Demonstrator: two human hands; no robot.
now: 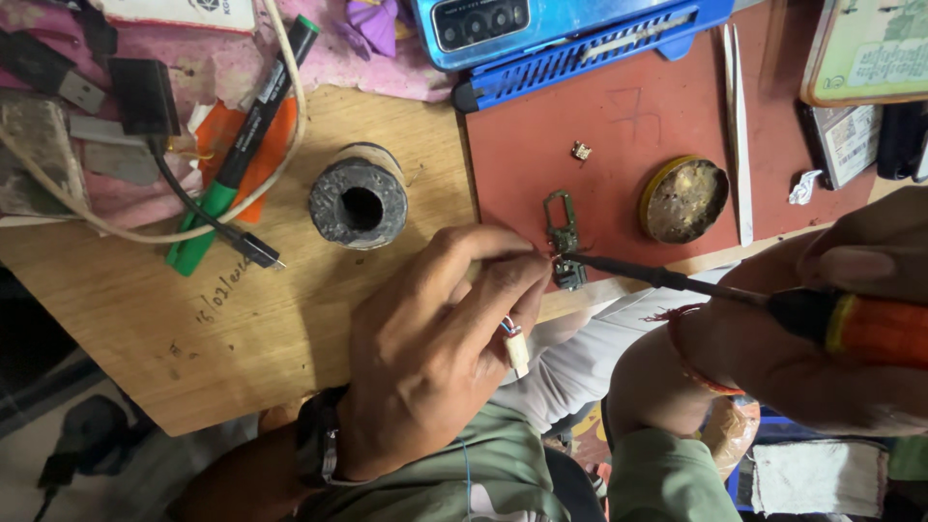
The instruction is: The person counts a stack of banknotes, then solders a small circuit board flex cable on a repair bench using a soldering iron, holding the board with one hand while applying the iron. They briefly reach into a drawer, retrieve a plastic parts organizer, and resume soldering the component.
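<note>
The soldering iron (677, 282) is coming in from the right with its dark tip resting on the small green circuit board (564, 246), which is lying at the near edge of the red work mat (619, 126). The likeliest trouble, as I judge it, is heat: the left fingertips are sitting right beside the tip, so a small slip could be burning skin or dragging solder across neighbouring contacts. The board is also light and unclamped, so sideways pressure from the tip could be skating it off the mat's edge onto the wooden bench (242, 319).

The left hand (435, 338) is curling closed, fingertips pinched together on something thin at the board; what exactly is pinched is too small to tell. A small connector with red and blue wires (514, 340) is poking out under its fingers. The right hand (822, 338) is clenching round the iron's orange and black handle (870, 329).

On the mat beyond the board, a round brass-coloured tin (683, 198), white tweezers (739, 135) and a tiny loose component (581, 151) are lying; a grey tape roll (360, 198) is standing left of the mat.
</note>
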